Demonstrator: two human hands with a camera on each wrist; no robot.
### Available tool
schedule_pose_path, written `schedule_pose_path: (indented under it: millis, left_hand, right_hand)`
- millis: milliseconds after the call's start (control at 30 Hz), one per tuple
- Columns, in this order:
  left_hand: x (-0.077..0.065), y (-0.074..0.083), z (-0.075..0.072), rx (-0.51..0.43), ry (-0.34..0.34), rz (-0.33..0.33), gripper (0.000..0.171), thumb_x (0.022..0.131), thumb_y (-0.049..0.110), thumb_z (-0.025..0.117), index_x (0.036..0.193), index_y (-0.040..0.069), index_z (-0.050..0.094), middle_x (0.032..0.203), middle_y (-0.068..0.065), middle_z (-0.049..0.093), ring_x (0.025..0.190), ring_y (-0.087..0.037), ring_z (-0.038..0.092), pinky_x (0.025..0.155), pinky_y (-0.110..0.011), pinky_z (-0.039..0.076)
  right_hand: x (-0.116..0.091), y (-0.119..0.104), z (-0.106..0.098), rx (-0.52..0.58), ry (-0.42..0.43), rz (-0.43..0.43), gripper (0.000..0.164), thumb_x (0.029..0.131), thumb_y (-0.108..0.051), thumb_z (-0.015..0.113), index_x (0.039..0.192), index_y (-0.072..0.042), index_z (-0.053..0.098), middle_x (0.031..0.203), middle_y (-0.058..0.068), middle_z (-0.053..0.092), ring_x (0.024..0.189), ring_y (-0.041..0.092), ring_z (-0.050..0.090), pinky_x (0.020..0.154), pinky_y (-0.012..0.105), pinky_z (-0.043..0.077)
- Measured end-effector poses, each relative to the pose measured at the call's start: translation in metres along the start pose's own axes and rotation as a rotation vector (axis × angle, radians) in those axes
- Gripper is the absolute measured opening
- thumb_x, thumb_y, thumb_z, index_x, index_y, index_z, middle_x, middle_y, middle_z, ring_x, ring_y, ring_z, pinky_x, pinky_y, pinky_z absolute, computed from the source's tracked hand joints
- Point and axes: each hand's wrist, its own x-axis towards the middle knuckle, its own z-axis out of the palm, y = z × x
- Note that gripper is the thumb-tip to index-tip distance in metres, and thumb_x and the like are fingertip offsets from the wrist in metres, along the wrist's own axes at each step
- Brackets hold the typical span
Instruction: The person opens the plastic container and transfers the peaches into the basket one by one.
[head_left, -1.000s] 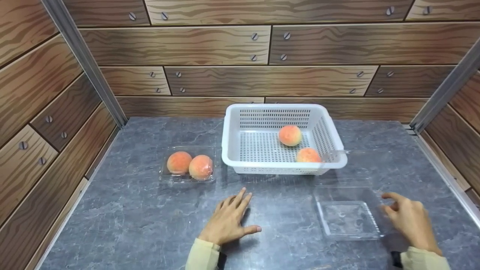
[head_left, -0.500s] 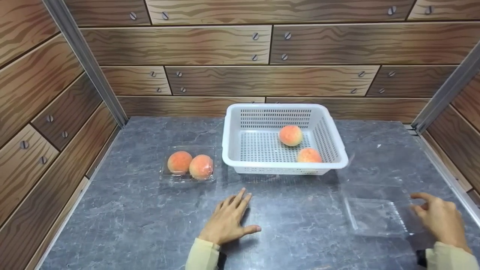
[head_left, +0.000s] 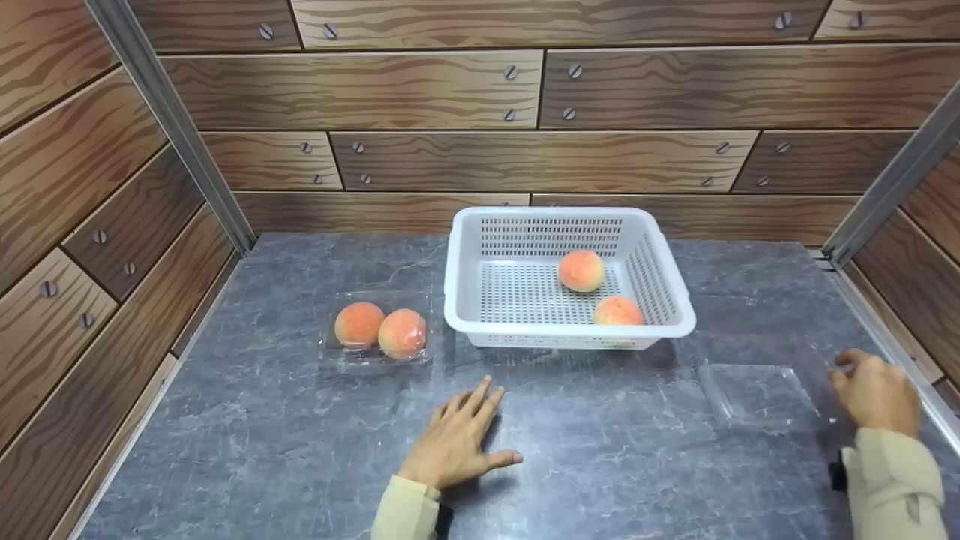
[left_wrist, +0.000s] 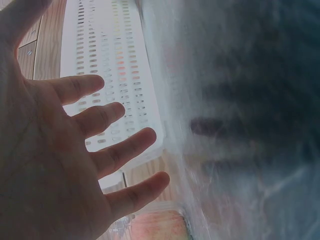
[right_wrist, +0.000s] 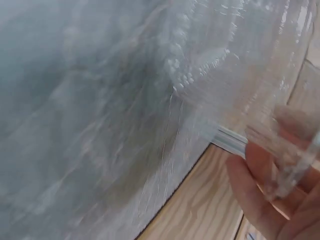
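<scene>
At the right of the head view, my right hand (head_left: 877, 394) pinches the side edge of a clear plastic clamshell box (head_left: 765, 394). In the right wrist view the fingers (right_wrist: 250, 195) curl at the rim of that see-through box (right_wrist: 225, 60), and no fruit shows in it. My left hand (head_left: 457, 439) is spread low over the table at front centre, holding nothing. The left wrist view shows its fingers (left_wrist: 125, 152) straight and apart. Beyond it, a second clear box (head_left: 375, 358) contains two peaches (head_left: 359, 325).
A white perforated basket (head_left: 562, 330) stands at the back centre with two peaches (head_left: 581, 271) toward its right side. The grey marbled table (head_left: 262, 450) is bordered by wood-patterned walls (head_left: 420, 161) and metal corner posts (head_left: 180, 142).
My right hand has carried the clear box to the right, then farther back on the table. The left hand, the basket and the peaches have stayed put.
</scene>
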Motion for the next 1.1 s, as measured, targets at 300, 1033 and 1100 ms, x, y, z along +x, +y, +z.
schedule_pose_path:
  millis: [300,1033,1100]
  left_hand:
    - [0.0,0.0,0.001,0.005,-0.004,-0.006,0.094,0.09,0.065,0.063,0.157,0.006,0.036,0.164,-0.016,0.028,0.141,-0.04,0.039,0.111,-0.062,0.037]
    - [-0.001,-0.004,-0.002,-0.011,0.008,-0.012,0.093,0.09,0.064,0.064,0.158,0.007,0.035,0.164,-0.017,0.027,0.141,-0.042,0.038,0.112,-0.064,0.035]
    - [0.0,-0.004,-0.002,-0.021,0.005,-0.012,0.093,0.09,0.063,0.064,0.158,0.007,0.035,0.164,-0.017,0.027,0.141,-0.042,0.038,0.112,-0.064,0.035]
  right_hand:
    - [-0.007,-0.023,-0.011,-0.011,-0.17,0.037,0.064,0.103,-0.043,0.055,0.128,0.014,0.042,0.125,0.052,0.038,0.106,0.076,0.036,0.077,0.083,0.04]
    - [-0.041,-0.043,0.003,0.062,-0.539,0.055,0.104,0.094,-0.065,0.056,0.148,0.015,0.014,0.144,0.053,-0.016,0.122,0.08,-0.021,0.088,0.095,-0.001]
    - [-0.04,-0.042,0.006,0.07,-0.498,0.048,0.101,0.096,-0.063,0.055,0.146,0.016,0.017,0.144,0.053,-0.015,0.123,0.08,-0.02,0.09,0.093,-0.002]
